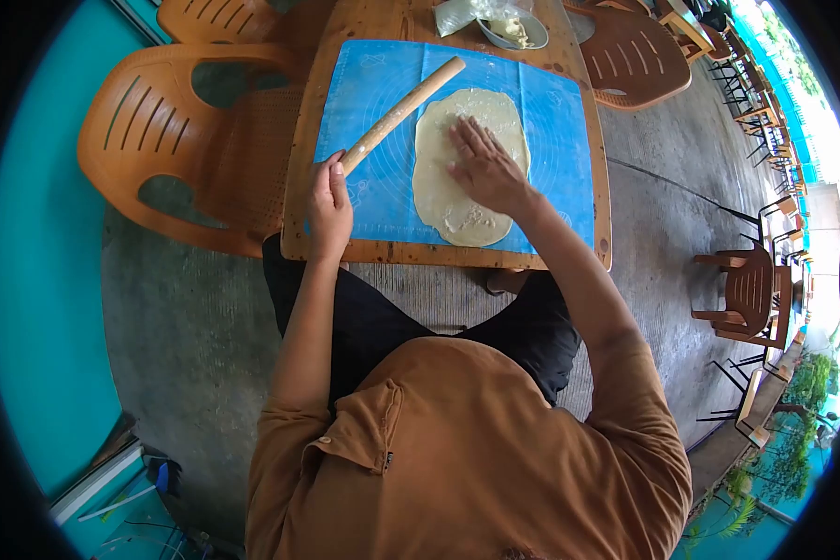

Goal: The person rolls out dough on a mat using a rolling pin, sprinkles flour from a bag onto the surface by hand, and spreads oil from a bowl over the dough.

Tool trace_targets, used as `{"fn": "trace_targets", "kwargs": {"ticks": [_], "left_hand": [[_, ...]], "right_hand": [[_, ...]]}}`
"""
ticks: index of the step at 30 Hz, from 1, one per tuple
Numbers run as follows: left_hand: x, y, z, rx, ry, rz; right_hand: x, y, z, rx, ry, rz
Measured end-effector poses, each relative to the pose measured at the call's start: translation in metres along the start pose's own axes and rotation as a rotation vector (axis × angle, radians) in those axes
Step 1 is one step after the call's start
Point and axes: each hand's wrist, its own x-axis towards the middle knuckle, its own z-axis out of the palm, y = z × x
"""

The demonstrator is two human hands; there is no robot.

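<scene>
A wide, flat sheet of rolled dough (448, 187) lies on the blue pastry mat (560, 187), with loose flour scattered on its surface. My right hand (487, 166) rests flat on the upper middle of the dough, its fingers stretched out. To the left, my left hand (329, 201) is closed round the near end of a wooden rolling pin (401, 117). The pin slants up and to the right over the mat, its far end close to the dough's upper left edge.
The mat covers most of the wooden table (401, 252). At its far end stand a bowl (516, 33) with pale dough or flour in it and a clear plastic bag (455, 15). An orange plastic chair (196, 140) is against the left side, another chair (630, 56) at the right.
</scene>
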Motion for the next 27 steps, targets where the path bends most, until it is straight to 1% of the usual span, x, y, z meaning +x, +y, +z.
{"fn": "trace_targets", "kwargs": {"ticks": [1, 3, 5, 7, 9, 10, 11, 13, 14, 15, 17, 18, 19, 21, 22, 24, 25, 26, 27], "left_hand": [[0.0, 0.001, 0.0, -0.002, -0.001, 0.008], [-0.001, 0.001, -0.002, -0.006, 0.006, -0.036], [0.0, 0.002, -0.003, -0.002, 0.008, -0.035], [0.0, 0.003, -0.004, 0.001, 0.007, -0.037], [0.0, 0.004, -0.003, -0.012, 0.003, -0.081], [0.0, 0.004, -0.003, -0.012, -0.001, -0.077], [-0.001, 0.004, -0.003, -0.009, 0.0, -0.078], [0.001, 0.004, -0.004, -0.009, -0.001, -0.075], [0.001, 0.004, -0.004, -0.012, -0.004, -0.097], [0.0, 0.004, -0.004, -0.016, -0.008, -0.123], [0.0, 0.002, -0.002, -0.036, -0.011, -0.139], [0.0, 0.002, -0.003, -0.052, -0.014, -0.15], [0.0, 0.003, -0.004, -0.05, -0.014, -0.151], [0.001, 0.007, -0.007, -0.002, -0.05, -0.176], [0.001, 0.006, -0.006, -0.005, -0.051, -0.175], [0.001, 0.001, -0.002, -0.063, -0.029, -0.142], [0.001, 0.001, -0.001, -0.068, -0.032, -0.142], [0.001, 0.001, -0.001, -0.068, -0.033, -0.148], [0.0, 0.001, -0.002, -0.065, -0.031, -0.154]], "right_hand": [[0.008, 0.005, 0.0, -0.014, 0.015, 0.01], [0.018, 0.007, 0.003, -0.027, 0.034, 0.018], [0.027, 0.002, 0.005, 0.062, 0.003, -0.169], [0.045, 0.021, 0.013, 0.011, 0.021, -0.151], [0.058, 0.043, 0.021, -0.033, 0.121, 0.129], [0.061, 0.042, 0.019, -0.001, 0.135, 0.239], [0.063, 0.037, 0.02, -0.001, 0.139, 0.245], [0.065, 0.023, 0.023, 0.023, 0.07, 0.12], [0.062, 0.018, 0.022, 0.017, 0.096, 0.009], [0.062, 0.019, 0.018, 0.015, 0.093, 0.011], [0.063, 0.029, 0.016, -0.025, 0.041, 0.067], [0.061, 0.045, 0.021, -0.009, 0.109, 0.153], [0.06, 0.052, 0.013, -0.008, 0.112, 0.319], [0.059, 0.069, 0.016, -0.075, 0.139, 0.521], [0.057, 0.07, 0.021, -0.078, 0.14, 0.523], [0.053, 0.064, 0.032, -0.125, 0.036, 0.295], [0.044, 0.037, 0.022, -0.041, 0.035, 0.236], [0.034, 0.022, 0.034, 0.006, 0.099, 0.118], [0.025, 0.001, 0.029, -0.004, 0.121, 0.009]]}}
